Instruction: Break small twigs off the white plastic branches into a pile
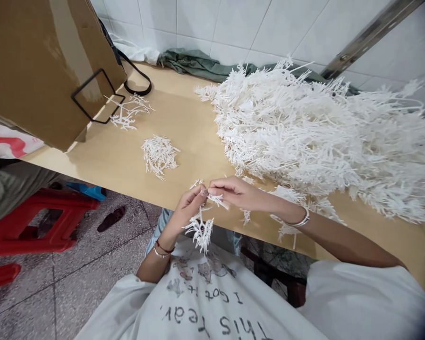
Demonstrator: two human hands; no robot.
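My left hand (189,208) pinches a white branched plastic sprig (201,231), which hangs below the fingers over my lap. The fingertips of my right hand (238,192) meet those of the left and are closed on a smaller white sprig piece (218,200). Whether the two pieces are joined is hidden by the fingers. Both hands are just above the table's near edge. A small heap of white sprig pieces (159,155) lies left of them. To the right spreads a large tangled pile of white sprigs (290,127), with loose bits near my right forearm.
A cardboard box (49,66) stands on the table (194,123) at the left, beside a black wire frame (98,97). Near it lie several branched stems (131,112). Dark green cloth (194,61) runs along the tiled wall. A red stool (46,222) stands on the floor.
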